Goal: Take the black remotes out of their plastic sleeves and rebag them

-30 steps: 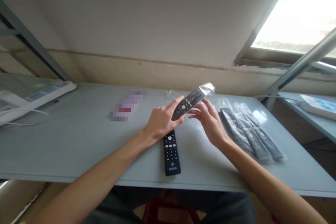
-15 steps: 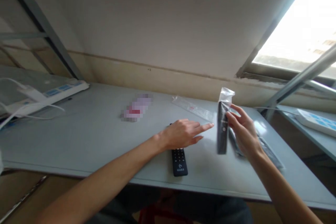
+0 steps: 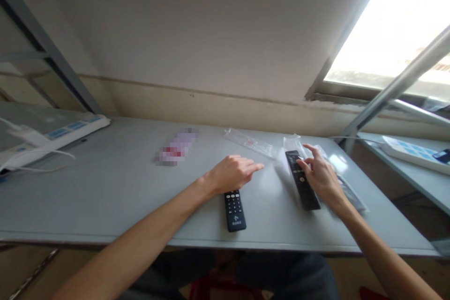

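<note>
At right, the right hand point(image 3: 320, 177) pinches 1 bagged remote point(image 3: 303, 185), best gripped firmly; left hand point(image 3: 232, 173), seemingly empty, partly hides 1 bare remote point(image 3: 235, 211).

Both of this person's arms are bare well up past the wrists. The left forearm point(image 3: 147, 232) slants up from the lower left of the frame to a left wrist point(image 3: 208, 184) just short of centre, fairly straight. The left hand point(image 3: 235, 174) sits slightly below the middle of the frame, back turned up, knuckles rounded, index finger pointing towards the right while the others curl loosely under. The right forearm point(image 3: 383, 243) climbs from the lower right corner, leaning leftward, to the right hand point(image 3: 318, 174) right of centre. There the thumb reaches left in a light pinch, with the index finger raised and bent above it. The two hands stand apart, at about the same height.
</note>
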The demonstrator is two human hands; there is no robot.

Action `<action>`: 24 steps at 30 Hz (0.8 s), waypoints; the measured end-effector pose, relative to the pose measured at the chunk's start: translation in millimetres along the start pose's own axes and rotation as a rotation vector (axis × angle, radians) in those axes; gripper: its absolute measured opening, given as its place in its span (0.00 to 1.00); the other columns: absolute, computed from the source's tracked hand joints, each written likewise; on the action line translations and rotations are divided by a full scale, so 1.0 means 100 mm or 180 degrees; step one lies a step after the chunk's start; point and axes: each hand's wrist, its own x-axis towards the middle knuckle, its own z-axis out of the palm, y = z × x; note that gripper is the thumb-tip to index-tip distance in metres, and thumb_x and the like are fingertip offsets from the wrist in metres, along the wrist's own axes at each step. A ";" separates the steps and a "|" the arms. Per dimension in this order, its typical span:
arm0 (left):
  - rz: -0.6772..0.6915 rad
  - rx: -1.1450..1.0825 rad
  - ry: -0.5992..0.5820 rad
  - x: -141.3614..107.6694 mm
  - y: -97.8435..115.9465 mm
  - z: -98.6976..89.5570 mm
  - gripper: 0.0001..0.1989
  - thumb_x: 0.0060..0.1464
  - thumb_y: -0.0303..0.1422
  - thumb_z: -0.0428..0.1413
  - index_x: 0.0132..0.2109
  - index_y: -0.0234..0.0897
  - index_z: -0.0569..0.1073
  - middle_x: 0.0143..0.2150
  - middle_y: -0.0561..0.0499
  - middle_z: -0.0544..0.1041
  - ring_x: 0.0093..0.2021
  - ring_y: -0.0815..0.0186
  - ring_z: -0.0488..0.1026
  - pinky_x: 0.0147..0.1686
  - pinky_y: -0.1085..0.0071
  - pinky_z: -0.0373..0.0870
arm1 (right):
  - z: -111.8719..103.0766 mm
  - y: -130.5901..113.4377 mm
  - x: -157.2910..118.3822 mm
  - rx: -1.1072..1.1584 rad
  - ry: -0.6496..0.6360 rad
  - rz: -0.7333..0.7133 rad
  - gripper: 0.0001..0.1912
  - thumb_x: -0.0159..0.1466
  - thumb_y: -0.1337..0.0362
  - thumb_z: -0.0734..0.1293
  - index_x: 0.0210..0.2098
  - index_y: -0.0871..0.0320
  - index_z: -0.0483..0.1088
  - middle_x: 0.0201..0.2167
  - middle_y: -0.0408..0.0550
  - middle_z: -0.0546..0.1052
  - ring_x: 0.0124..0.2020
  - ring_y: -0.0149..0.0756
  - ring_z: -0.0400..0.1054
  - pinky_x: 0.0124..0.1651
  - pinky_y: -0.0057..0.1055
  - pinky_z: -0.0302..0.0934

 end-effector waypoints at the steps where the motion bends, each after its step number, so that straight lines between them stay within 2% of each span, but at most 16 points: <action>1: -0.0011 -0.0010 -0.0014 -0.01 -0.02 0.01 0.18 0.65 0.23 0.50 0.58 0.34 0.76 0.41 0.47 0.83 0.38 0.64 0.79 0.39 0.66 0.73 | 0.01 0.01 0.01 -0.0055 -0.0004 0.0019 0.30 0.70 0.54 0.61 0.68 0.60 0.62 0.34 0.51 0.81 0.30 0.44 0.70 0.39 0.37 0.59; 4: -0.0089 -0.0085 -0.0053 -0.02 -0.08 0.03 0.14 0.65 0.24 0.52 0.53 0.35 0.78 0.41 0.48 0.84 0.39 0.63 0.81 0.41 0.66 0.73 | 0.06 0.02 0.04 -0.0308 0.0010 -0.0063 0.28 0.70 0.58 0.63 0.67 0.59 0.62 0.34 0.50 0.80 0.36 0.47 0.72 0.42 0.38 0.60; 10: -0.0335 -0.0274 -0.0116 -0.06 -0.16 0.07 0.15 0.64 0.23 0.53 0.53 0.36 0.79 0.43 0.48 0.85 0.42 0.60 0.82 0.42 0.66 0.73 | 0.17 -0.05 0.06 -0.0959 -0.0109 -0.0411 0.21 0.73 0.62 0.61 0.65 0.56 0.65 0.34 0.51 0.80 0.40 0.48 0.71 0.47 0.39 0.60; 12: -0.0385 -0.0336 -0.0104 -0.07 -0.18 0.06 0.16 0.63 0.23 0.53 0.54 0.36 0.79 0.44 0.48 0.86 0.42 0.60 0.83 0.42 0.66 0.73 | 0.18 -0.09 0.07 -0.1060 -0.0106 -0.0531 0.18 0.74 0.64 0.61 0.62 0.57 0.68 0.37 0.52 0.81 0.43 0.49 0.70 0.48 0.40 0.59; 15: -0.0438 -0.0383 -0.0080 -0.07 -0.21 0.06 0.17 0.63 0.23 0.52 0.54 0.37 0.79 0.46 0.49 0.86 0.43 0.59 0.83 0.43 0.65 0.74 | 0.17 -0.16 0.05 -0.1309 0.0064 -0.0678 0.14 0.73 0.68 0.60 0.53 0.56 0.73 0.47 0.55 0.79 0.49 0.50 0.67 0.51 0.40 0.58; 17: -0.0459 -0.0401 -0.0070 -0.08 -0.22 0.06 0.17 0.63 0.23 0.52 0.54 0.38 0.79 0.47 0.49 0.86 0.44 0.59 0.83 0.44 0.65 0.74 | 0.16 -0.21 0.00 -0.1425 0.0067 -0.0744 0.11 0.73 0.68 0.60 0.47 0.56 0.75 0.48 0.55 0.77 0.49 0.49 0.67 0.50 0.38 0.58; 20: -0.0479 -0.0401 -0.0070 -0.08 -0.22 0.07 0.17 0.62 0.23 0.52 0.53 0.38 0.79 0.47 0.49 0.86 0.44 0.58 0.83 0.44 0.64 0.74 | 0.17 -0.27 -0.08 -0.1461 -0.0273 -0.0864 0.11 0.74 0.67 0.59 0.43 0.56 0.73 0.44 0.53 0.76 0.45 0.44 0.68 0.45 0.34 0.58; 24: -0.0476 -0.0387 -0.0066 -0.09 -0.24 0.09 0.17 0.62 0.23 0.52 0.53 0.38 0.79 0.47 0.49 0.86 0.45 0.58 0.83 0.45 0.64 0.75 | 0.18 -0.35 -0.09 -0.1641 -0.0665 -0.0721 0.10 0.74 0.68 0.58 0.49 0.59 0.71 0.44 0.54 0.76 0.44 0.43 0.71 0.40 0.33 0.57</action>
